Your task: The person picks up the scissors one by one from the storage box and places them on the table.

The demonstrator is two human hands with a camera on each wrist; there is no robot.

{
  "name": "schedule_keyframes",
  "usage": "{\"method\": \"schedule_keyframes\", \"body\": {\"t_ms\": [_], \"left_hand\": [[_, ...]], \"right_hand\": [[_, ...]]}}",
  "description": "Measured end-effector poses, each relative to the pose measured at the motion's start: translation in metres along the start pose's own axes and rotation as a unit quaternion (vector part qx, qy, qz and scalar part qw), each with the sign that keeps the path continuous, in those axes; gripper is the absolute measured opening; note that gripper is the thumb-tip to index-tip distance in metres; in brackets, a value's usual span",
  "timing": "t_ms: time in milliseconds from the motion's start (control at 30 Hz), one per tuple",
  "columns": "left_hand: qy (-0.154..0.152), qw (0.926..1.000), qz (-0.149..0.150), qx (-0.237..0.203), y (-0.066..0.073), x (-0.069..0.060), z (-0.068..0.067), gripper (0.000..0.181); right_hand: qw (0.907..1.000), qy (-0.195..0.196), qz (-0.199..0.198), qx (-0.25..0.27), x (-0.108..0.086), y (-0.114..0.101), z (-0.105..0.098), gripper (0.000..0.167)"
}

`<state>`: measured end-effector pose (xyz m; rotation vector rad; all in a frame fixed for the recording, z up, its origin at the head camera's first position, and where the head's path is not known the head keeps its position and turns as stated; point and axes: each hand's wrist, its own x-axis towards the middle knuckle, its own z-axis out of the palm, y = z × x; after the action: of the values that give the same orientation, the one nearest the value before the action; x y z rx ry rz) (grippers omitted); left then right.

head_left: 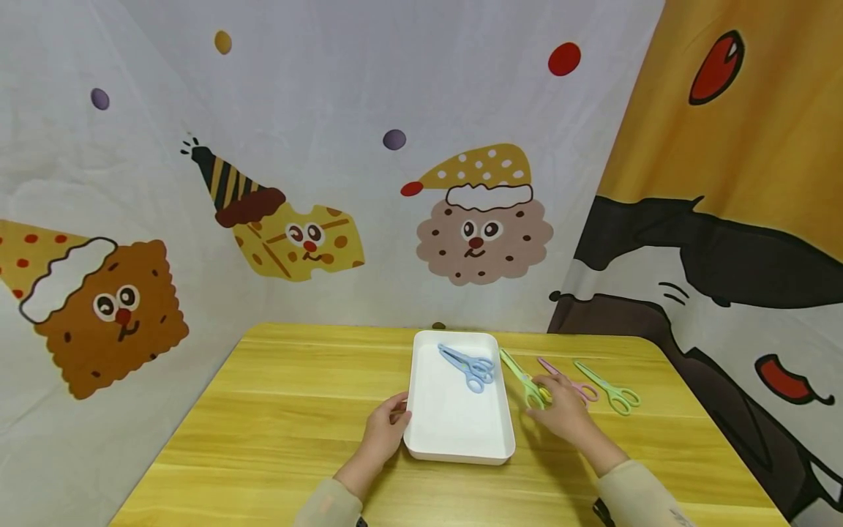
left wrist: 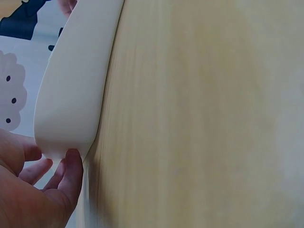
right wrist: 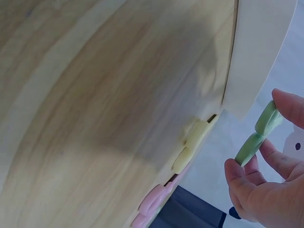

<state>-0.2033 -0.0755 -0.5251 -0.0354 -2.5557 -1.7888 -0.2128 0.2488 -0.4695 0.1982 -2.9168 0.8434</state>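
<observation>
Far left of the frame: brown square biscuit print [head_left: 148,282] on the white backdrop [head_left: 316,80]. Wood-grain surface [head_left: 283,424] fills the lower part. Left hand [head_left: 382,433], lower center: partly closed, thumb and fingertips holding the left wall of the white tray [head_left: 461,432]. Tray sits flat, center to lower center. Blue scissors [head_left: 464,360] lie inside it, upper right part, tips toward upper left. Just right of the tray: light-green scissors [head_left: 519,372], tips up toward the tray's upper right corner. Right hand [head_left: 561,410], right of center, has the thumb and fingers pinched on their handles; right wrist view shows those handles off the surface. Yellow scissors [head_left: 545,395] lie by that hand, mostly hidden. Then pink scissors [head_left: 579,386], partly behind the hand, handles toward lower right. Furthest right on the surface: second green pair [head_left: 604,386], same slant, untouched.
</observation>
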Motion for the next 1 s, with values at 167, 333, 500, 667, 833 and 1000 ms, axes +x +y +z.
{"method": "schedule_keyframes", "body": {"t_ms": [167,333,500,667,833,1000], "left_hand": [[0.000,1.0000,0.002,-0.002,0.000,0.000,0.000,0.038],[-0.001,1.0000,0.000,-0.003,0.001,0.000,-0.001,0.038],[-0.001,1.0000,0.003,-0.004,0.001,-0.001,0.000,0.038],[-0.001,1.0000,0.002,-0.003,0.001,-0.001,0.000,0.038],[0.000,1.0000,-0.005,-0.001,0.001,-0.001,0.000,0.037],[0.000,1.0000,-0.007,0.001,0.001,0.000,0.000,0.038]], "right_hand": [[0.9999,-0.001,-0.003,-0.012,-0.003,0.004,-0.001,0.056],[0.9999,-0.008,-0.005,-0.013,-0.006,0.008,-0.003,0.056],[0.9997,-0.015,-0.007,-0.016,-0.009,0.012,-0.005,0.059],[0.9996,-0.019,-0.009,-0.017,-0.011,0.013,-0.007,0.059],[0.9994,-0.024,-0.008,-0.024,-0.013,0.017,-0.008,0.057],[0.9991,-0.033,-0.003,-0.028,-0.014,0.020,-0.010,0.056]]}}
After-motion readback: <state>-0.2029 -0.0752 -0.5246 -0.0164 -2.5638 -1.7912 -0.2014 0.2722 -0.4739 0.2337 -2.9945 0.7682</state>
